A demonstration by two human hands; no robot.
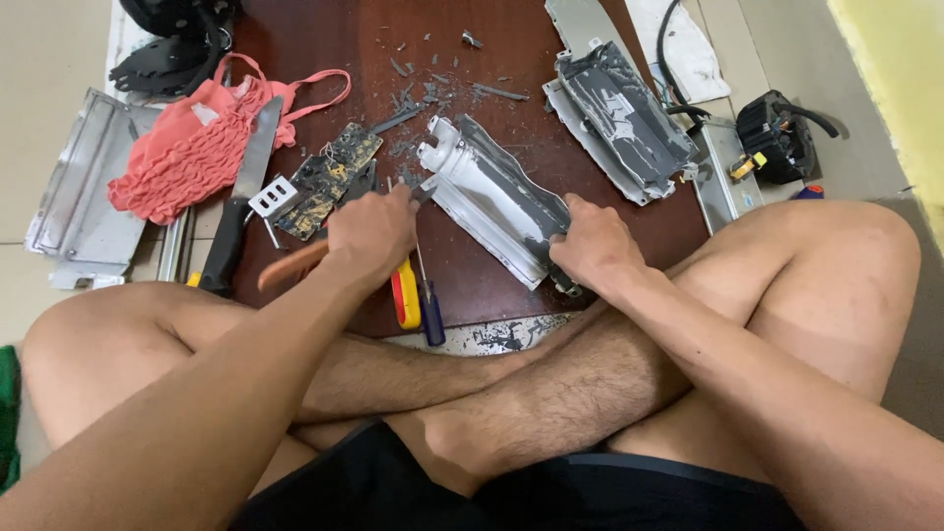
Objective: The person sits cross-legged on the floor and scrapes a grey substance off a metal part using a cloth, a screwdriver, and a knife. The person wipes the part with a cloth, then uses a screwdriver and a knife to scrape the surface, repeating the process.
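I sit cross-legged in front of a dark red-brown board (324, 39). My right hand (595, 246) grips the near end of a long white and grey metal housing (492, 192) that lies slanted on the board. My left hand (372, 231) is closed around a tool with an orange handle (290, 267), its tip pressed at the housing's left side near the white end cap (440, 152).
A large knife (244, 192) lies on the left beside a pink fabric pouch (192, 147) and a circuit board (329, 177). A yellow-red handled tool (405, 295) and a blue screwdriver (431, 313) rest near my legs. Another opened housing (624, 118), metal plates and grey debris (423, 88) surround.
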